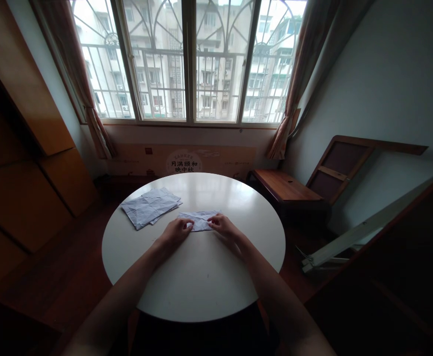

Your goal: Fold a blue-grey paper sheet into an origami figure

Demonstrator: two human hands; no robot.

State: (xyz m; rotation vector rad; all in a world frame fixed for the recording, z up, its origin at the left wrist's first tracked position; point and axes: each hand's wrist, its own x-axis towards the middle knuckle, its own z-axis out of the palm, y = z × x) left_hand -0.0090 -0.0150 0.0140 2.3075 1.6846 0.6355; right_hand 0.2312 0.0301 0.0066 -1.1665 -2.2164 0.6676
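A creased, folded sheet of paper [200, 217] lies near the middle of the white round table [201, 287]. At its left edge my left hand [176, 230] is closed, with thumb and fingertips pinching the paper. My right hand [223, 224] grips the right part of the same sheet in a similar pinch, its fingers curled. Off to the left, a small pile of wrinkled paper sheets [150, 206] rests on the table, apart from both hands.
Beyond the table stand a printed cardboard panel [216, 158] and a barred window. A brown wooden bench [285, 185] is at the right, close to the table's edge. Wooden cabinets [55, 183] line the left. A pale board [335, 247] leans at the lower right.
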